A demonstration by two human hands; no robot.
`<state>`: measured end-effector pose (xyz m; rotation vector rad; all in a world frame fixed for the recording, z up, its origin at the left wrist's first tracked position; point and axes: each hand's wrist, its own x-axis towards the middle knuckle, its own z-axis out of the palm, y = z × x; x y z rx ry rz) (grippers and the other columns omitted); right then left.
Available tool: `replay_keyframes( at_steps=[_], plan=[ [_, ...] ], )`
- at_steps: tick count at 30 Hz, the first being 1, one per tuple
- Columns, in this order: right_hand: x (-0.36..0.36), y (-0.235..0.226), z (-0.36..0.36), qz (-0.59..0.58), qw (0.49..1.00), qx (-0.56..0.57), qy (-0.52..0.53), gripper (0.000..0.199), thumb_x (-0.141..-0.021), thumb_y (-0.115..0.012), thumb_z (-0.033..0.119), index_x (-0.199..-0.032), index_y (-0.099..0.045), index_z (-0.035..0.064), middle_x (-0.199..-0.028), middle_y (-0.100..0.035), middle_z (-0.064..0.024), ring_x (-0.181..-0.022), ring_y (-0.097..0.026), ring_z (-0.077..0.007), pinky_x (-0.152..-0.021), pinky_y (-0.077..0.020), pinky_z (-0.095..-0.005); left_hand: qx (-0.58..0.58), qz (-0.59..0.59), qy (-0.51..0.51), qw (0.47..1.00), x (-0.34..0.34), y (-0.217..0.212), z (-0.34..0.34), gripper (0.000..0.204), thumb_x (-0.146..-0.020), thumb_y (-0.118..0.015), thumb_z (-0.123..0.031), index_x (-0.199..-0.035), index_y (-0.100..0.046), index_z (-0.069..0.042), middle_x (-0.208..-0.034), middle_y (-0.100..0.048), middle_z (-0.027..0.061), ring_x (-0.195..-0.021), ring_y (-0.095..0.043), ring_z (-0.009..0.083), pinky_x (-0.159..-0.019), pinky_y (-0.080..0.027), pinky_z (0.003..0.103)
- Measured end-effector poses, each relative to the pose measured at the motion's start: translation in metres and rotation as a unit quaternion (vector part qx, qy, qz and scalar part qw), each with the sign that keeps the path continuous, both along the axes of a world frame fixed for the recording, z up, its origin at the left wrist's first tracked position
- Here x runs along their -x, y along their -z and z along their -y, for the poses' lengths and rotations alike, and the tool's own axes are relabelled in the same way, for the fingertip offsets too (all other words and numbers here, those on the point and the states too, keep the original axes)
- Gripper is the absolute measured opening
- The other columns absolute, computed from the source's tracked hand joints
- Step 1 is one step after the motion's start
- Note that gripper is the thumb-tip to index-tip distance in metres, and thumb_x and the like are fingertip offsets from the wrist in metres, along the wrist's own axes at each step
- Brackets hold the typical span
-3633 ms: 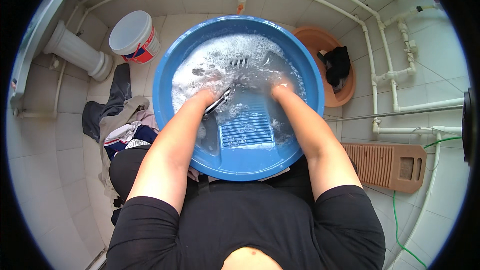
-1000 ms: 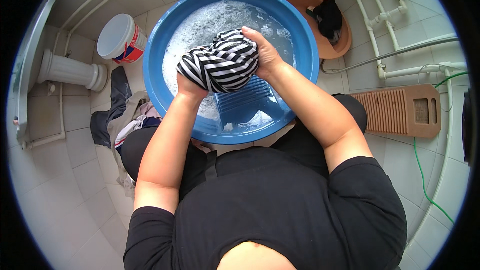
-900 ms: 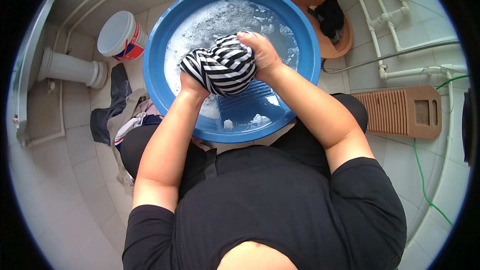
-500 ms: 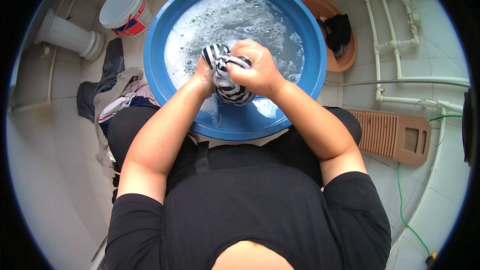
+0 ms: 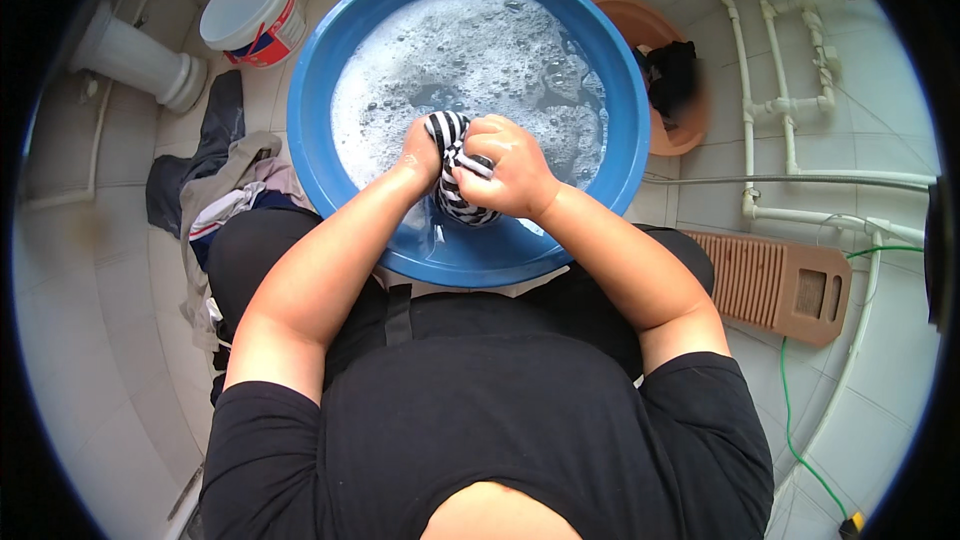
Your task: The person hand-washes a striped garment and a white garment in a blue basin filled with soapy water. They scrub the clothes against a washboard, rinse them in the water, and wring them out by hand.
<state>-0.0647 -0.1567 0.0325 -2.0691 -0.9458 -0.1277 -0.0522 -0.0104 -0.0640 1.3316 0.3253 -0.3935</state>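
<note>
Both hands grip a wet, bunched cloth with black and white stripes over the near part of a large blue basin. My left hand is closed around its left side, with most of the fingers hidden. Curled over the cloth from the right is my right hand, knuckles up. The cloth looks twisted between the two fists, and its lower bulge hangs near the basin's inner wall. Soapy water with white foam and bubbles fills the basin beyond my hands.
A white bucket stands far left beside a white pedestal. Clothes lie heaped left of the basin. An orange tub holds dark cloth. A brown washboard lies at right, near white pipes.
My hands and the striped cloth have dropped slightly toward me and sit closer together. Foam has spread over more of the water. The whole view has shifted a little.
</note>
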Motion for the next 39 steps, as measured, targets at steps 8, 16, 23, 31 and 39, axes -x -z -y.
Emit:
replay_keyframes(
  at_steps=[8, 16, 23, 31, 39],
  plan=[
    [-0.013, 0.002, 0.055, -0.423, 0.885, -0.172, 0.093, 0.071, -0.066, -0.072, 0.038, -0.118, -0.043, 0.0001, -0.114, -0.051, -0.016, -0.106, -0.05, -0.0259, -0.091, -0.0407, -0.0351, 0.366, -0.172, 0.008, 0.915, -0.01, -0.072, 0.0, 0.038, -0.089, -0.035, -0.023, -0.108, -0.052, 0.005, -0.107, -0.057, 0.0203, -0.096, -0.058, 0.0297, -0.086, -0.049, 0.041],
    [-0.022, -0.018, 0.127, -0.581, 0.568, -0.581, 0.051, 0.043, -0.077, -0.056, 0.039, -0.104, -0.056, 0.0056, -0.102, -0.061, -0.0104, -0.092, -0.059, -0.0229, -0.083, -0.0474, -0.0398, 0.126, -0.016, 0.128, 0.984, 0.002, -0.094, 0.025, 0.05, -0.087, -0.05, -0.031, -0.128, -0.037, -0.006, -0.125, -0.046, 0.0125, -0.112, -0.047, 0.0264, -0.083, -0.045, 0.043],
    [-0.055, -0.058, 0.227, -0.389, 0.56, -0.688, 0.247, 0.046, -0.079, -0.051, 0.047, -0.108, -0.056, 0.0127, -0.102, -0.061, -0.0055, -0.093, -0.058, -0.0248, -0.076, -0.0478, -0.0467, -0.001, 0.013, 0.164, 0.986, 0.008, -0.094, 0.023, 0.044, -0.085, -0.056, -0.026, -0.121, -0.046, -0.002, -0.116, -0.054, 0.0116, -0.104, -0.053, 0.0225, -0.081, -0.045, 0.033],
    [-0.081, 0.055, 0.286, -0.374, 0.471, -0.489, 0.632, 0.053, -0.088, -0.045, 0.035, -0.13, -0.034, 0.0061, -0.132, -0.038, -0.0145, -0.114, -0.043, -0.0305, -0.086, -0.0425, -0.0477, -0.005, -0.004, 0.11, 0.994, 0.004, -0.083, 0.002, 0.035, -0.091, -0.045, -0.025, -0.118, -0.047, -0.004, -0.113, -0.056, 0.0111, -0.099, -0.056, 0.0201, -0.078, -0.046, 0.031],
    [-0.084, 0.022, 0.211, -0.353, 0.709, -0.448, 0.413, 0.025, -0.087, -0.047, 0.025, -0.104, -0.053, 0.006, -0.093, -0.061, -0.0065, -0.076, -0.058, -0.0184, -0.061, -0.0455, -0.0297, 0.005, 0.01, 0.077, 0.997, 0.011, -0.092, -0.02, 0.034, -0.089, -0.05, -0.026, -0.116, -0.05, -0.005, -0.11, -0.057, 0.0096, -0.099, -0.055, 0.0198, -0.078, -0.045, 0.031]
  ],
)
